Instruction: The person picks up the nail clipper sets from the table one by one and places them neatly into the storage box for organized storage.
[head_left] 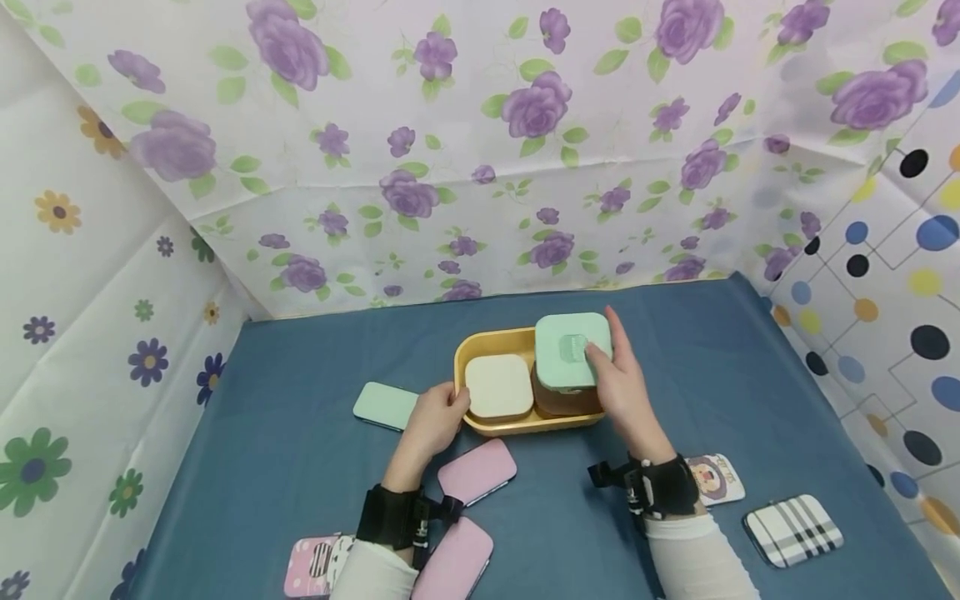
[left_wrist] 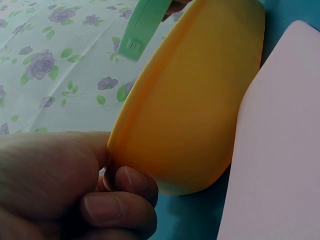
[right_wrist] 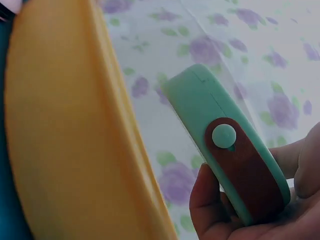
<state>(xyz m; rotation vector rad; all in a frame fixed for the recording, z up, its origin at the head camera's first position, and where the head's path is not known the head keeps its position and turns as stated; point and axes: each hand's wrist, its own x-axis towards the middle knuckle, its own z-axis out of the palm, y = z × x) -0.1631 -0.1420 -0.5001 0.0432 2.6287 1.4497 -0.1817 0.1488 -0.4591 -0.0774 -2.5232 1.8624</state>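
A yellow oval-ended tray (head_left: 495, 430) stands on the blue cloth, its wall filling much of the left wrist view. My left hand (head_left: 437, 417) pinches its left rim between thumb and curled fingers. My right hand (head_left: 622, 383) grips a mint-green square case (head_left: 562, 333) with rounded corners, thumb on its top, over the tray's right half. In the right wrist view this case (right_wrist: 192, 100) shows a brown strap (right_wrist: 250, 175) with a round green button. Inside the tray, a cream square box (head_left: 498, 385) lies at the left, and a brown item (head_left: 566, 403) shows partly under the green case.
Flat rounded cases lie around: mint (head_left: 384, 405) partly behind my left hand, two pink ones (head_left: 477, 471) in front of the tray, a patterned pink one (head_left: 306, 567), a cartoon one (head_left: 718, 478) and a plaid one (head_left: 793, 531). Flowered cloth walls (head_left: 420, 200) enclose the table.
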